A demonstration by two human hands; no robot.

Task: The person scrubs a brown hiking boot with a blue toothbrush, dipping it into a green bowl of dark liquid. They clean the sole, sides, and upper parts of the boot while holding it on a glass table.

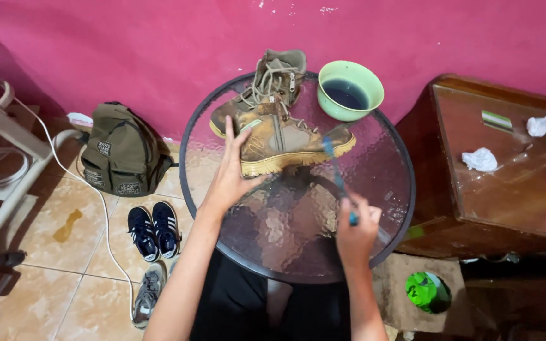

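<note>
A tan boot (285, 142) with a yellow sole lies on its side on a round glass table (387, 189); a second boot (273, 79) stands behind it. My left hand (230, 173) is spread flat, its fingers touching the near boot's heel end. In my right hand (356, 230) is a blue toothbrush (337, 177), its head pointing up toward the boot's toe. A green bowl (351, 91) of dark liquid sits at the table's far right rim.
A wooden cabinet (507, 170) with crumpled tissues (479, 159) stands to the right. On the tiled floor at left are an olive backpack (121, 151), dark sneakers (153, 230), a grey shoe (148, 293) and a white cord (99, 202). A pink wall rises behind.
</note>
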